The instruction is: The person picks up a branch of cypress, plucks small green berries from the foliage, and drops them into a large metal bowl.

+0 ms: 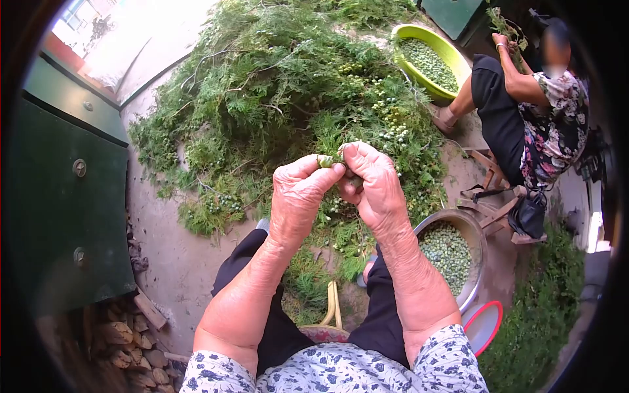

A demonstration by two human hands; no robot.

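My left hand [303, 190] and my right hand [372, 183] are raised together in front of my lap, fingertips nearly touching. Between the left thumb and fingers is a small green cone [325, 161]. The right thumb and fingers are pinched at a bit of green right beside it; what exactly they hold is too small to tell. Behind and below both hands spreads a large heap of green conifer branches [262, 98] with pale cones among them. A metal basin [483, 252] of green cones stands to the right of my right forearm.
At the upper right a person [557, 124] sits on a wooden stool, holding a sprig, beside a yellow-green basin [401, 33] of cones. Green cabinets [59, 196] stand left, above firewood [121, 334]. A red-rimmed container [499, 321] and more greenery [537, 321] lie right.
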